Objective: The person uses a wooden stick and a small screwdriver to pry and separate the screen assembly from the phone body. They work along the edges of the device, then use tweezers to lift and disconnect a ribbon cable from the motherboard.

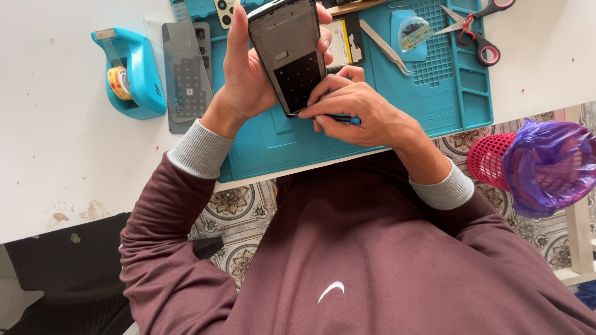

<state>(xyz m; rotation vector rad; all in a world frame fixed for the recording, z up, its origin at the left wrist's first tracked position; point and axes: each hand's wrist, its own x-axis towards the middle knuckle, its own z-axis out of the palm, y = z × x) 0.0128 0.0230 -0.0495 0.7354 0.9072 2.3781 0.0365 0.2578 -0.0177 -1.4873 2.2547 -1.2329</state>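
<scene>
Holding a dark phone frame [290,54] upright-tilted above the blue work mat [397,93], the left hand [248,74] had its fingers wrapped round the frame's far edge and its thumb along the near edge, closed firmly on it. The right hand [360,111] was pinched shut on a small blue-tipped tool [345,119], the fingertips [316,111] pressed against the frame's lower corner; whether the tool's tip touched the frame could not be told. The frame's inner face was turned to the camera, grey above and a dotted black panel below. On the mat, just beyond the frame, lay a yellow-labelled battery piece [343,41], then metal tweezers [382,46], a clear round pick [414,32] and red-handled scissors [475,28] at the far corner. Left of the mat sat a grey perforated plate [185,74] and, well apart, a blue tape dispenser [130,74] on the white table [49,142]. A red mesh bin with a purple bag [540,164] stood beside the table on the right.
</scene>
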